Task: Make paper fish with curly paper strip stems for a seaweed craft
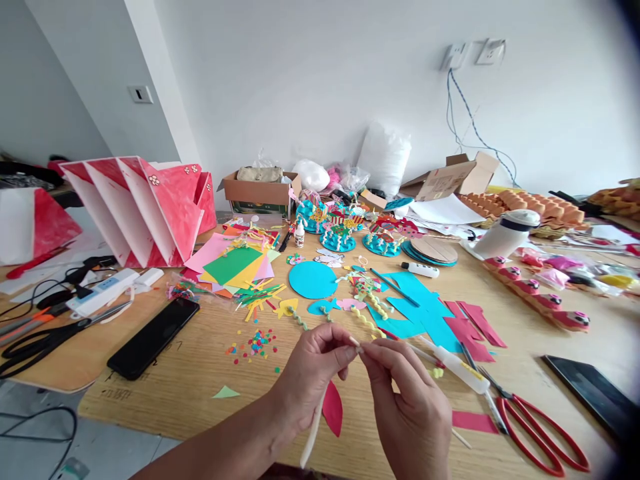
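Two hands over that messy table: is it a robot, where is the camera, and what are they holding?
There's no robot here, just a person's bare left hand and right hand. The only camera is worn on the person's head, looking forward and down. Both hands pinch a thin, cream-coloured strip, and its long end hangs below the left hand. I can't tell what it's made of. On the light-brown wooden table lie a round, bright-blue disc, tiny multicoloured dots, a dark-pink leaf-shaped piece and metal scissors with red handles.
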